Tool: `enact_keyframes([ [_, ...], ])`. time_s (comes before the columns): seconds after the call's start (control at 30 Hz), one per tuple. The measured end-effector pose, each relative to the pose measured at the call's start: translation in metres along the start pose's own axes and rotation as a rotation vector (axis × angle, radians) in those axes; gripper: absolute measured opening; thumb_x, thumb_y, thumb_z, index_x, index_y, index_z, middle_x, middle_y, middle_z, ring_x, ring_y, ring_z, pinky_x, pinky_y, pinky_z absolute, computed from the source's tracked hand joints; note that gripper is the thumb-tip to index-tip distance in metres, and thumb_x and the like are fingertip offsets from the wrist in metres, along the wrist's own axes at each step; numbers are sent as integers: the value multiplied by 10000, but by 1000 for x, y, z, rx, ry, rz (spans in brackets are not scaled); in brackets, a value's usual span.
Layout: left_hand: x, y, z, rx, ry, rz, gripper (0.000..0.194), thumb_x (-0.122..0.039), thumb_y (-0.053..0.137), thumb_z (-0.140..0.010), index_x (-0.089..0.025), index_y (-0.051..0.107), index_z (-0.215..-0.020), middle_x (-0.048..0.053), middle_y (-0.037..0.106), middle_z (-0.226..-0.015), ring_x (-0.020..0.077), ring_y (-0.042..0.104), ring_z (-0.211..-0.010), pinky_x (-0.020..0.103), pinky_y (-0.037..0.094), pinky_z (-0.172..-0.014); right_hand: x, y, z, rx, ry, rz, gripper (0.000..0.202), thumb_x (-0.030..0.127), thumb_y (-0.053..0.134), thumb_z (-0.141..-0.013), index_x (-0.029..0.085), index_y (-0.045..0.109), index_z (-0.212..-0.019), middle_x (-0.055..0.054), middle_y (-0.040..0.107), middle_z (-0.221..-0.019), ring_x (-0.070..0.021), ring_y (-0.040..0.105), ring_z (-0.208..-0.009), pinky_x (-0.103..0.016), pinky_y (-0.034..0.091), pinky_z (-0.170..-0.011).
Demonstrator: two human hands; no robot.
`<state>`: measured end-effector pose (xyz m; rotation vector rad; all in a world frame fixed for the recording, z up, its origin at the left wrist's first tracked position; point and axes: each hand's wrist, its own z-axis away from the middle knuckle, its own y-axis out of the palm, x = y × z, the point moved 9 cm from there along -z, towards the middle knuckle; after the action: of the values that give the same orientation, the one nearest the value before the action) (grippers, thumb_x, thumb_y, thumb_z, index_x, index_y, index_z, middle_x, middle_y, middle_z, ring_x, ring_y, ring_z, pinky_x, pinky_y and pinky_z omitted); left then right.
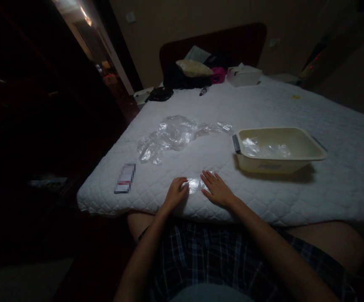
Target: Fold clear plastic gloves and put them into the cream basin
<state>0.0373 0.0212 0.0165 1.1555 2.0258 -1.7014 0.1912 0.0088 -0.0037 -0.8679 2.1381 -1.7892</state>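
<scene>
The person's left hand (pixel 177 193) has its fingers loosely curled at the left end of a plastic piece (pixel 195 184); whether thumb and fingers pinch it cannot be told. The right hand (pixel 217 188) is open, palm down, its fingers slightly spread over the piece's right end. Neither hand is closed around anything that shows. The clear, shiny piece lies flat on the bed (pixel 263 105), close to its near edge, with the person's lap just below.

Beyond the hands, a strip of bare quilted cover separates them from a crumpled heap of clear film (pixel 177 132), which trails off to the right toward the tub (pixel 279 144). The tub, pale with grey handles, stands to the right of the right hand, apart from it, and holds more clear plastic (pixel 263 149). A phone (pixel 125 178) lies to the left of the left hand, near the bed's left edge, with bare cover between.

Past the film and the tub, the cover is mostly open up to the far end, where a tissue box (pixel 243 76), a pillow (pixel 194 68) and a pink roll (pixel 218 75) sit before the headboard (pixel 213 44).
</scene>
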Motion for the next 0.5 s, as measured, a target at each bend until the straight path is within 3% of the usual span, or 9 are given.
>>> enact_keyframes([
  [0.1,4,-3,-29,27,-97,96,248,-326,484,-804,-158,629,-915,62,636,-871,162,584,-820,290,454,-776,2,-3,1,-7,-4,1,593,450,325,-869,144,273,-1374,-115,228,-1441,-242,178,-1331,-468,167,-1072],
  [0.23,-10,24,-64,314,-92,-13,225,-302,539,-742,-131,671,-803,65,652,-769,160,582,-710,259,443,-692,2,-5,2,-5,2,-7,600,442,331,-867,145,252,-1382,-108,218,-1446,-239,162,-1335,-467,163,-1074],
  [0.33,-10,42,-74,474,-149,-158,186,-263,575,-684,-128,683,-754,65,655,-703,162,574,-661,260,431,-660,2,-6,2,-10,3,-19,609,435,339,-863,137,239,-1385,-108,217,-1447,-233,148,-1338,-460,153,-1078],
  [0.5,-3,55,-73,543,-246,-77,178,-213,577,-623,-110,675,-730,46,633,-626,149,562,-601,242,427,-593,0,-9,3,-57,2,-88,678,429,398,-833,128,179,-1400,-114,183,-1458,-233,116,-1345,-458,159,-1077],
])
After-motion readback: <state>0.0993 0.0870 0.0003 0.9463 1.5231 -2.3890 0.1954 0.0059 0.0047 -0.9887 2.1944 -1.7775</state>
